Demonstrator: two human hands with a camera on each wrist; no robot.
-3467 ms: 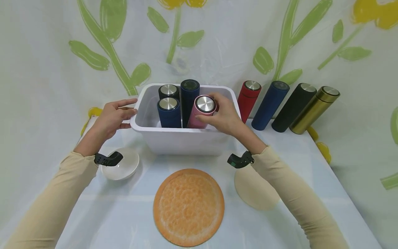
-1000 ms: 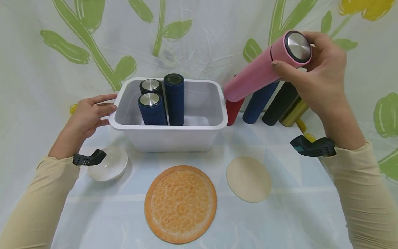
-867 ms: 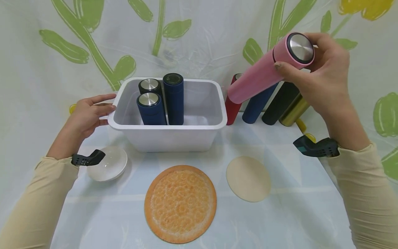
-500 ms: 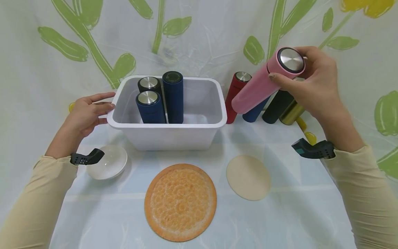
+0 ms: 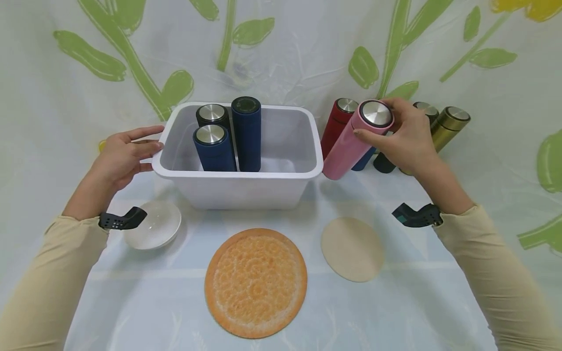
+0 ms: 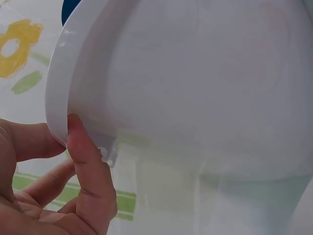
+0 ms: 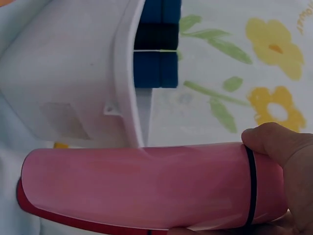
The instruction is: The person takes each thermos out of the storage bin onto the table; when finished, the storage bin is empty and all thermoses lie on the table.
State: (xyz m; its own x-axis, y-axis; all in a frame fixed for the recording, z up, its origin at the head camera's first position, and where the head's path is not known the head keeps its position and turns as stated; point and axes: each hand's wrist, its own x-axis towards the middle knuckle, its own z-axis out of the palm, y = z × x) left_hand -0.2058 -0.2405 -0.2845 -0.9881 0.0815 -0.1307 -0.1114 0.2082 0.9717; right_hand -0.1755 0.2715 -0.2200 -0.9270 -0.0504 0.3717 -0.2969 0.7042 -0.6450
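Observation:
In the head view my left hand [image 5: 116, 158] is at the left end of a white plastic tub [image 5: 237, 195], fingertips right at the rim. The left wrist view shows fingers [image 6: 93, 181] pinching the rim's lip. My right hand [image 5: 406, 136] grips a pink thermos flask [image 5: 349, 153] around its steel-topped lid end. The flask leans, its base low beside the tub's right end. A red flask [image 5: 335, 119] stands partly hidden behind it. Inside the tub are a short blue flask [image 5: 215, 153], a black one [image 5: 212, 114] and a taller blue one [image 5: 247, 136].
Right of the pink flask, a blue flask [image 5: 364, 160], mostly hidden, a black flask [image 5: 384, 163] and a gold flask [image 5: 450, 129] lean at the back. A white bowl [image 5: 153, 226], a round orange-brown mat [image 5: 256, 282] and a beige disc [image 5: 352, 249] lie in front.
My right hand has lifted the pink flask out of the tub, carried it right, then lowered it leftward beside the red flask. My left hand has stayed at the tub's rim.

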